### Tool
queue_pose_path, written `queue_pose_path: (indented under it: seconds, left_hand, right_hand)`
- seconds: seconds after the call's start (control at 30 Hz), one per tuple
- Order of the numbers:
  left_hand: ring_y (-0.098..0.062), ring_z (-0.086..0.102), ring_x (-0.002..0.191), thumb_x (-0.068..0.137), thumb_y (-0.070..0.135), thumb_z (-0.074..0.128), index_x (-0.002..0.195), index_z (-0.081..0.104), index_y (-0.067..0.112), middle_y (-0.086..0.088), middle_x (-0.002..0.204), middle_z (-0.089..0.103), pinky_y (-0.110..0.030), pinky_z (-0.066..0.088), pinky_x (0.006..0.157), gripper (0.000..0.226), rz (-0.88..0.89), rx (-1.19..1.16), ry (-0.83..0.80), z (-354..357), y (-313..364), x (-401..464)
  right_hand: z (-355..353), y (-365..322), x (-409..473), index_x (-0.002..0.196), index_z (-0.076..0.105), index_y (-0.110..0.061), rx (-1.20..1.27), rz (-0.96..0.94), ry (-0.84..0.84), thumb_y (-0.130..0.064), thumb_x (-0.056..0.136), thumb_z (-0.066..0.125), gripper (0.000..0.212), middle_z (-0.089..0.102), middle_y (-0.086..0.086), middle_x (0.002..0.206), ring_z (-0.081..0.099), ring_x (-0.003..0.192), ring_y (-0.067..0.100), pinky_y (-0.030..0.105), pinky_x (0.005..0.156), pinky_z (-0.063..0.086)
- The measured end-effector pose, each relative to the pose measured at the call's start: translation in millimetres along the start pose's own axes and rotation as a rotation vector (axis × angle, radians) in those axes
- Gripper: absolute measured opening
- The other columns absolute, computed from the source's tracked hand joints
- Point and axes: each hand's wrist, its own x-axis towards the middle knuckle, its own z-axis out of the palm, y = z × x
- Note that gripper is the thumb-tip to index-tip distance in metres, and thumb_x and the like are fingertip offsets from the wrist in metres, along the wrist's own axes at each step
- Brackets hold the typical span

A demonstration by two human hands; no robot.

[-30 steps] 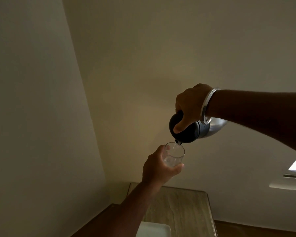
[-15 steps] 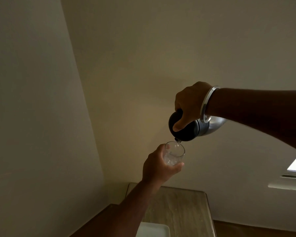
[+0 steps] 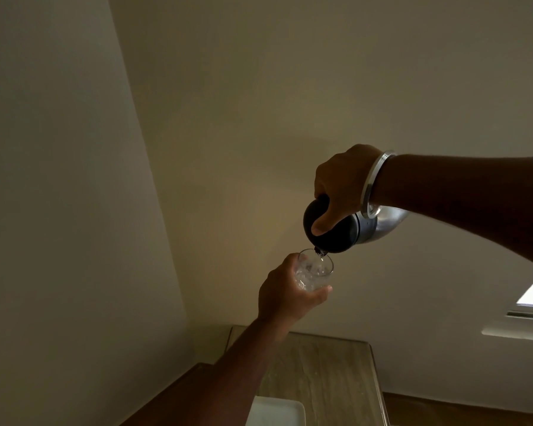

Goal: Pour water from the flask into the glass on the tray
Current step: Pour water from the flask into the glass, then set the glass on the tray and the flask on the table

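Pouring continues as the right hand [image 3: 345,182] grips the tilted flask [image 3: 348,229], spout directly above the glass [image 3: 313,273] clasped in the left hand [image 3: 285,295], above the tray [image 3: 276,412].

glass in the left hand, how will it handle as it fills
The glass looks thin and clear, so probably fragile. With water pouring in from the flask, it likely gets heavier and maybe slippery if splashed. The left hand wraps it from one side only.

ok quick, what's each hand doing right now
Left hand: closed around the glass, held up in the air.
Right hand: closed on the flask, tipped with its spout over the glass rim.
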Motion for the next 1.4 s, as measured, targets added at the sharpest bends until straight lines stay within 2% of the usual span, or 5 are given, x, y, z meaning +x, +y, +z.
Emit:
queue_pose_path:
  seconds: [0.5, 0.67, 0.93, 1.13, 1.4]
  left_hand:
    - [0.000, 0.060, 0.090, 0.059, 0.066, 0.075, 0.120, 0.052, 0.039, 0.023, 0.103, 0.061, -0.018, 0.052, 0.068, 0.071, -0.001, -0.020, 0.001, 6, -16, -3]
    - [-0.002, 0.063, 0.093, 0.057, 0.062, 0.080, 0.120, 0.052, 0.039, 0.017, 0.107, 0.067, -0.030, 0.059, 0.073, 0.073, -0.074, -0.080, 0.042, 15, -28, -9]
    - [-0.004, 0.058, 0.099, 0.052, 0.063, 0.081, 0.117, 0.054, 0.036, 0.013, 0.111, 0.061, -0.031, 0.058, 0.076, 0.075, -0.226, -0.097, 0.102, 42, -62, -37]
    - [-0.004, 0.061, 0.100, 0.056, 0.057, 0.084, 0.118, 0.056, 0.031, 0.013, 0.110, 0.063, -0.027, 0.057, 0.076, 0.072, -0.328, -0.109, 0.090, 60, -93, -83]
    - [0.001, 0.059, 0.104, 0.056, 0.064, 0.081, 0.121, 0.056, 0.031, 0.020, 0.112, 0.063, -0.030, 0.057, 0.079, 0.077, -0.387, -0.037, -0.052, 60, -155, -137]
  right_hand:
    - [26, 23, 17, 0.090, 0.078, -0.019, 0.293, 0.108, -0.129, -0.086, 0.063, 0.057, 0.076, 0.077, -0.002, 0.081, 0.071, 0.077, 0.017, 0.034, 0.075, 0.058]
    - [70, 37, 16, 0.066, 0.067, -0.011, 0.632, 0.278, -0.263, -0.079, 0.065, 0.066, 0.068, 0.064, -0.002, 0.052, 0.055, 0.049, 0.014, 0.026, 0.052, 0.041]
    - [185, 36, -6, 0.087, 0.071, -0.010, 1.193, 0.693, -0.348, -0.069, 0.055, 0.082, 0.068, 0.072, 0.000, 0.049, 0.069, 0.045, 0.016, 0.018, 0.035, 0.045]
    - [263, -6, -30, 0.083, 0.069, -0.002, 1.339, 0.804, -0.399, -0.062, 0.064, 0.083, 0.064, 0.068, 0.012, 0.070, 0.059, 0.059, 0.026, 0.034, 0.057, 0.045]
    - [341, -69, -83, 0.077, 0.075, -0.014, 1.477, 0.939, -0.275, -0.054, 0.079, 0.074, 0.040, 0.071, 0.006, 0.069, 0.064, 0.060, 0.020, 0.028, 0.054, 0.048]
